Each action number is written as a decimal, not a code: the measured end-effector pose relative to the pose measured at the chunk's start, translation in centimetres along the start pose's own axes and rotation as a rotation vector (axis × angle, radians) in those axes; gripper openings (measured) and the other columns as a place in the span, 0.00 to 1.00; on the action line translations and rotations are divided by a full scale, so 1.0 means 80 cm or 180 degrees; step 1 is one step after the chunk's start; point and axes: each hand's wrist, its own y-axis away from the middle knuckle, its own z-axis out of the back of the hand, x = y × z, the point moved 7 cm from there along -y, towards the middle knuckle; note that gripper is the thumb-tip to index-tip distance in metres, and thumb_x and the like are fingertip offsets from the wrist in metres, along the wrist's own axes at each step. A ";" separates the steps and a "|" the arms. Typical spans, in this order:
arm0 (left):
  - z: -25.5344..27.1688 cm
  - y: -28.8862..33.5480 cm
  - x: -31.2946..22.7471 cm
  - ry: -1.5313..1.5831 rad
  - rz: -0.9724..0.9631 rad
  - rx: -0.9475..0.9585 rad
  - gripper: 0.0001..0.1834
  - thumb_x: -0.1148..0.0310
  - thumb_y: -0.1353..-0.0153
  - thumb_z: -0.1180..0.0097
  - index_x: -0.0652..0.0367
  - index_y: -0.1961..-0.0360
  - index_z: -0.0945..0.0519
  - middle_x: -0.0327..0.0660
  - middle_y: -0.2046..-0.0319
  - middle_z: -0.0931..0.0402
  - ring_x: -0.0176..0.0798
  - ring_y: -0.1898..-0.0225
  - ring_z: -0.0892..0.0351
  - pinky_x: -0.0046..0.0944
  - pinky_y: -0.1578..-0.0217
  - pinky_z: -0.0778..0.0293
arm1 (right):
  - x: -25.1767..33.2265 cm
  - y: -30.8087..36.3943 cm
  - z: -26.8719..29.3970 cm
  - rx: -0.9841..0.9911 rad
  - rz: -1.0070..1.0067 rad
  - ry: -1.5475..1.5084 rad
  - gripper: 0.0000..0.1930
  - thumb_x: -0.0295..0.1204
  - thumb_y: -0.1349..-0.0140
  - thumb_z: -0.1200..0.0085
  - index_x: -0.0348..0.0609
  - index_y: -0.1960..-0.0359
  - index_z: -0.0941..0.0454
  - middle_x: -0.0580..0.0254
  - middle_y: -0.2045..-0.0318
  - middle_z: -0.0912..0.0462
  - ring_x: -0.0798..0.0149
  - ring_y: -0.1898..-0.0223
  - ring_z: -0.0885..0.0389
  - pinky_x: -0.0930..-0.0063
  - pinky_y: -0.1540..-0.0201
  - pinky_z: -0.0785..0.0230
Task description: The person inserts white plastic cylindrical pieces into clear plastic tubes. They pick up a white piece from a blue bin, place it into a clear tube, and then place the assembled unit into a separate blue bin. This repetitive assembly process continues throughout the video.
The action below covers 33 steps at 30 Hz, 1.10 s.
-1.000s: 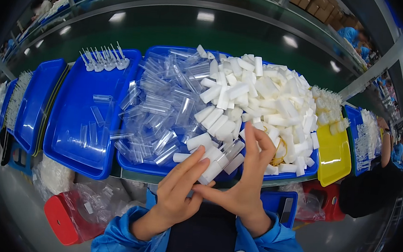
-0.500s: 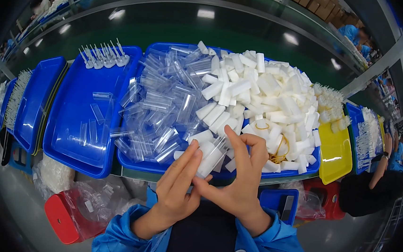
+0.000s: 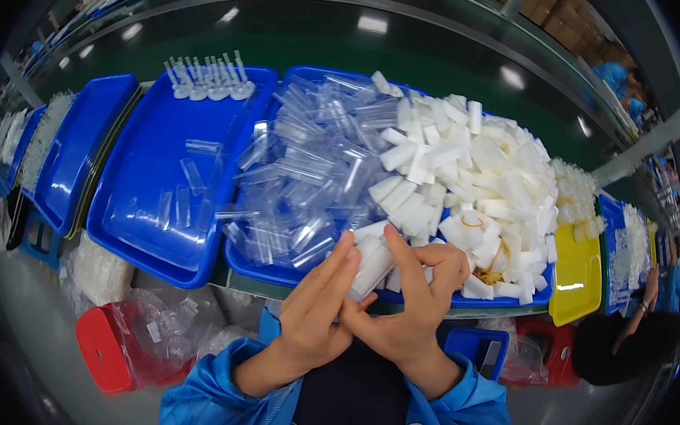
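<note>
My left hand (image 3: 312,310) and my right hand (image 3: 409,302) meet in front of the middle tray. Between them is a clear plastic tube (image 3: 372,269), tilted, with white foam showing through its wall. The left fingers lie straight and together along one side of it. On the other side the right forefinger reaches to its far end, and the right thumb is at its near end. Just beyond the hands, the blue tray (image 3: 249,266) holds a heap of clear plastic tubes (image 3: 303,174) on the left and white foam pieces (image 3: 486,176) on the right.
Left of it, another blue tray (image 3: 149,157) carries upright clear stemmed pieces (image 3: 209,78) and a few loose tubes. A yellow tray (image 3: 579,275) stands to the right. Below are a red stool (image 3: 106,346) and plastic bags (image 3: 167,327). Other people work at both sides.
White now fills more of the tube's length between my hands; its far part looked clear before. Trays have shifted right in the view. Both hands keep nearly the same hold.
</note>
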 end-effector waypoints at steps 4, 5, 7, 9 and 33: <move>0.044 -0.015 0.007 -0.0374 -0.0104 -0.0388 0.30 0.77 0.54 0.31 0.74 0.48 0.25 0.65 0.47 0.28 0.60 0.48 0.22 0.44 0.48 0.26 | -0.002 -0.021 -0.010 0.0064 -0.0782 -0.2079 0.36 0.37 0.65 0.29 0.36 0.50 0.23 0.58 0.62 0.31 0.58 0.55 0.32 0.61 0.51 0.45; 0.066 -0.011 0.020 -0.0264 -0.0039 -0.0737 0.31 0.72 0.50 0.31 0.74 0.46 0.27 0.64 0.45 0.29 0.60 0.46 0.24 0.44 0.46 0.28 | 0.001 -0.021 -0.014 0.0233 -0.0706 -0.2139 0.31 0.32 0.59 0.31 0.37 0.50 0.23 0.54 0.58 0.31 0.54 0.51 0.34 0.62 0.50 0.42; 0.100 0.002 0.048 0.0584 0.0246 -0.1301 0.31 0.67 0.39 0.41 0.74 0.39 0.36 0.63 0.41 0.33 0.57 0.45 0.26 0.45 0.46 0.27 | 0.009 -0.024 -0.029 0.0812 -0.0204 -0.1469 0.26 0.27 0.56 0.34 0.40 0.52 0.22 0.55 0.58 0.30 0.54 0.52 0.33 0.61 0.50 0.42; 0.121 0.009 0.057 0.1064 0.0472 -0.1623 0.30 0.66 0.35 0.47 0.73 0.37 0.39 0.62 0.40 0.36 0.55 0.45 0.26 0.41 0.53 0.22 | 0.019 -0.027 -0.045 0.1011 0.0365 -0.0959 0.20 0.21 0.54 0.41 0.44 0.56 0.20 0.58 0.58 0.28 0.53 0.54 0.31 0.61 0.50 0.41; 0.079 0.005 0.063 0.2044 0.1173 -0.0867 0.29 0.70 0.41 0.42 0.72 0.41 0.35 0.55 0.46 0.28 0.49 0.47 0.23 0.43 0.52 0.20 | -0.047 -0.021 -0.014 0.0390 -0.1187 -0.3577 0.15 0.16 0.48 0.42 0.36 0.57 0.22 0.59 0.60 0.27 0.68 0.63 0.27 0.75 0.58 0.33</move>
